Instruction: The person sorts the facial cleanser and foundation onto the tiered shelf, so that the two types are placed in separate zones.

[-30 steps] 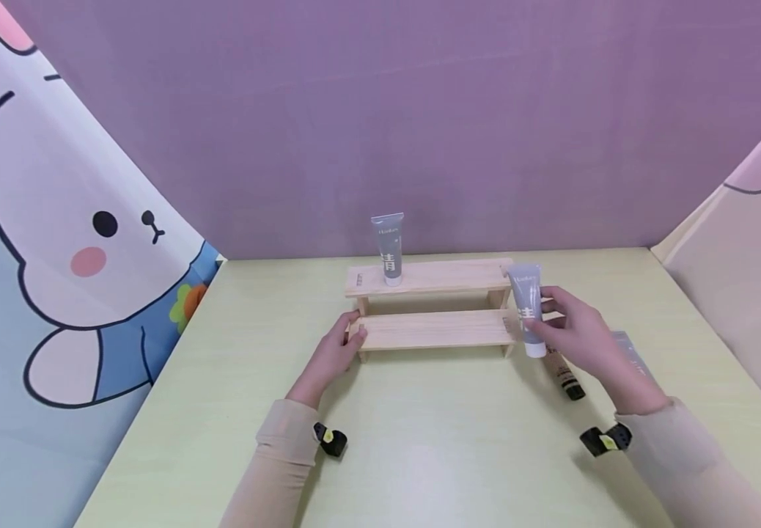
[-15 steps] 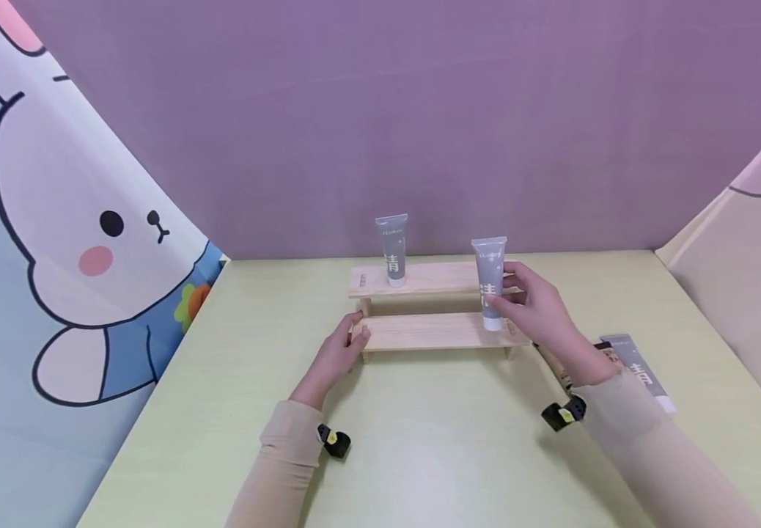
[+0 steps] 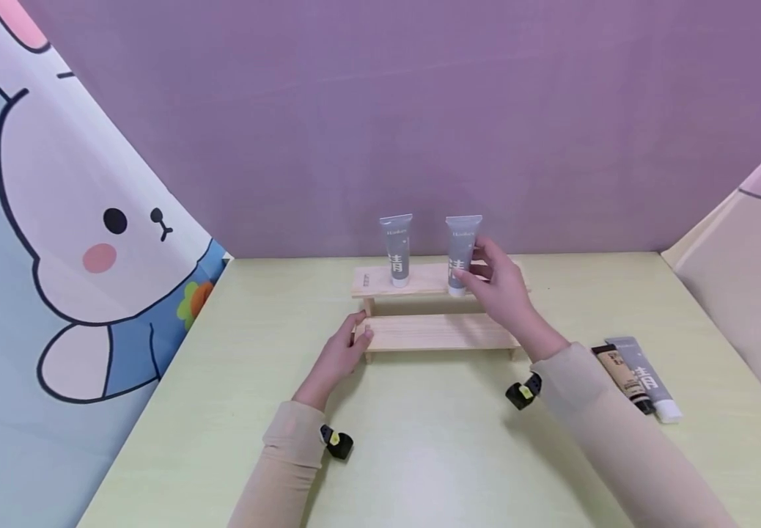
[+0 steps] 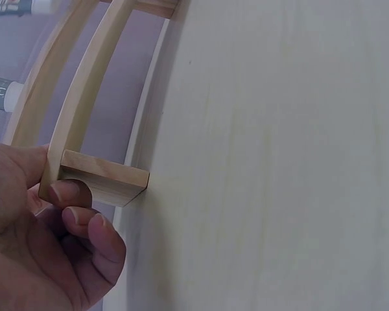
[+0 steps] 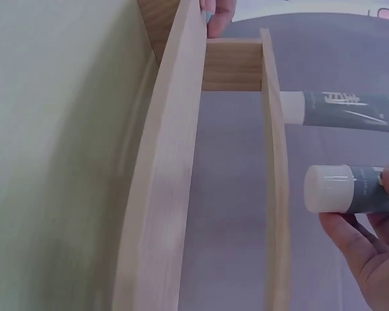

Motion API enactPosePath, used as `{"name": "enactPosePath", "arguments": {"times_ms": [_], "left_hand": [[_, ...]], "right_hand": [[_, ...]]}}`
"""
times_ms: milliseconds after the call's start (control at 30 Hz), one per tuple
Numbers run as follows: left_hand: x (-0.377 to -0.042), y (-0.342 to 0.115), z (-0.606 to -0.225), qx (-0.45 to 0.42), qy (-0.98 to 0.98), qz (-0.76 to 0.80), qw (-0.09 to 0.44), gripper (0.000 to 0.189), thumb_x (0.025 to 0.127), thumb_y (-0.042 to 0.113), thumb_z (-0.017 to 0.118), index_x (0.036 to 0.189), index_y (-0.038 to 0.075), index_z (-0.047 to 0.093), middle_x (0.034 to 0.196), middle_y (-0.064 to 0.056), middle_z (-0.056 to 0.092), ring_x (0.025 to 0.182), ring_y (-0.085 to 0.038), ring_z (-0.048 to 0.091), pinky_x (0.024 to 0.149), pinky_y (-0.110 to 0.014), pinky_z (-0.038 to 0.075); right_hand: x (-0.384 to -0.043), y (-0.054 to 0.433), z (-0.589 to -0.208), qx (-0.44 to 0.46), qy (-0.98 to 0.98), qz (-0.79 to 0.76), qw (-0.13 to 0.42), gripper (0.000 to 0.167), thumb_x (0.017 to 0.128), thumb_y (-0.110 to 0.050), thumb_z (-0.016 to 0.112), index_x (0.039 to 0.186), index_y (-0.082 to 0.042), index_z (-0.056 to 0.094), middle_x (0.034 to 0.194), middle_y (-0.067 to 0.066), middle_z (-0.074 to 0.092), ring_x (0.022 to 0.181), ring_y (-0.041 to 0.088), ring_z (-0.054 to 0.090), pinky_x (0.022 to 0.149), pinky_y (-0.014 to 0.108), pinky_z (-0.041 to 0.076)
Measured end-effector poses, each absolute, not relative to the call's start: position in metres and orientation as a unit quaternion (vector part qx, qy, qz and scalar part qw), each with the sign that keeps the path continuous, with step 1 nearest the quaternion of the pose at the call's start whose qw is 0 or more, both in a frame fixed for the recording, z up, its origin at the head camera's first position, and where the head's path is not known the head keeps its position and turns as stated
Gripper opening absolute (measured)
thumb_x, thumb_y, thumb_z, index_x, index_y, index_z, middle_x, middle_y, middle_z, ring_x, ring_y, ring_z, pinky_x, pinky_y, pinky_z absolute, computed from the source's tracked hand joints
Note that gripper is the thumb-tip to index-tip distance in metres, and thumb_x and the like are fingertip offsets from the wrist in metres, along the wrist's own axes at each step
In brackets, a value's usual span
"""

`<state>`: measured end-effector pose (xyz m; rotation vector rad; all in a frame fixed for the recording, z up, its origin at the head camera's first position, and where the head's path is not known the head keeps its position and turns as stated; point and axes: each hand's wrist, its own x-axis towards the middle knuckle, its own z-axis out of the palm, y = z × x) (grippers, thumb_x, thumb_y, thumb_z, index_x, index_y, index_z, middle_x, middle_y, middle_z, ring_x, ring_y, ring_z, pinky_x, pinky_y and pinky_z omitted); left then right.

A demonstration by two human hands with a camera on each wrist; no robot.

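Where the gray tube [image 3: 461, 248] is hanging: just right of centre in the head view, cap down over the upper shelf [image 3: 428, 277] of the wooden rack [image 3: 433, 332], probably so the flat cap is facing it.
Right grip [image 3: 501, 287]: pinching the tube's lower body, cap projecting below the thumb.
Left grip [image 3: 342, 350]: pinching the rack's lower left end, presumably steadying it.
Standing tube [image 3: 397, 246]: resting cap-down, further left.
Brown tube [image 3: 622, 378]: lying beside another gray tube [image 3: 643, 372], lower right, on the worktop [image 3: 413, 440].

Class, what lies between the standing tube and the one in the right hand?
No object: the head view shows only the top shelf and purple backdrop between the standing tube and the held tube.
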<state>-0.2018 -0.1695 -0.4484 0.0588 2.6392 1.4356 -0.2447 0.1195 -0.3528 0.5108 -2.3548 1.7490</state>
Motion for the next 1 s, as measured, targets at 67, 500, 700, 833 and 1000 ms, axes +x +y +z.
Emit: {"name": "enactPosePath", "arguments": {"times_ms": [67, 500, 700, 833, 1000], "left_hand": [[-0.202, -0.170, -0.449, 0.021, 0.876, 0.478, 0.067, 0.049, 0.103, 0.036, 0.048, 0.149, 0.026, 0.035, 0.081, -0.008, 0.059, 0.057, -0.016, 0.049, 0.052, -0.029, 0.043], [-0.202, -0.165, -0.448, 0.016, 0.876, 0.477, 0.063, 0.049, 0.103, 0.037, 0.048, 0.149, 0.029, 0.036, 0.078, -0.008, 0.057, 0.058, -0.017, 0.050, 0.053, -0.031, 0.044], [-0.202, -0.165, -0.448, 0.017, 0.875, 0.479, 0.064, 0.048, 0.103, 0.036, 0.048, 0.149, 0.029, 0.036, 0.088, -0.011, 0.063, 0.063, -0.019, 0.054, 0.056, -0.031, 0.045], [-0.202, -0.166, -0.447, 0.018, 0.875, 0.479, 0.064, 0.048, 0.103, 0.036, 0.048, 0.149, 0.028, 0.035, 0.091, -0.012, 0.064, 0.064, -0.020, 0.055, 0.056, -0.031, 0.045], [-0.202, -0.168, -0.449, 0.010, 0.878, 0.474, 0.067, 0.049, 0.103, 0.038, 0.048, 0.149, 0.031, 0.035, 0.086, -0.009, 0.058, 0.061, -0.018, 0.051, 0.054, -0.030, 0.044]], "right_hand": [[-0.250, 0.114, -0.355, 0.171, -0.785, 0.589, 0.093, 0.052, 0.092, -0.005, 0.067, 0.139, -0.005, 0.044, 0.123, 0.020, 0.058, 0.108, 0.038, 0.062, 0.083, 0.040, 0.055], [-0.268, 0.098, -0.363, 0.171, -0.790, 0.583, 0.081, 0.054, 0.096, -0.009, 0.063, 0.144, -0.011, 0.039, 0.127, 0.019, 0.056, 0.116, 0.035, 0.058, 0.096, 0.043, 0.048], [-0.264, 0.101, -0.364, 0.157, -0.797, 0.578, 0.077, 0.065, 0.093, -0.011, 0.068, 0.148, -0.014, 0.034, 0.132, 0.018, 0.056, 0.116, 0.033, 0.058, 0.095, 0.040, 0.049], [-0.254, 0.113, -0.365, 0.163, -0.803, 0.564, 0.102, 0.071, 0.090, -0.011, 0.072, 0.150, -0.015, 0.033, 0.129, 0.019, 0.057, 0.114, 0.035, 0.059, 0.095, 0.039, 0.049], [-0.237, 0.140, -0.370, 0.171, -0.817, 0.536, 0.128, 0.062, 0.091, -0.011, 0.070, 0.146, -0.010, 0.041, 0.123, 0.017, 0.060, 0.109, 0.035, 0.062, 0.093, 0.039, 0.050]]}}
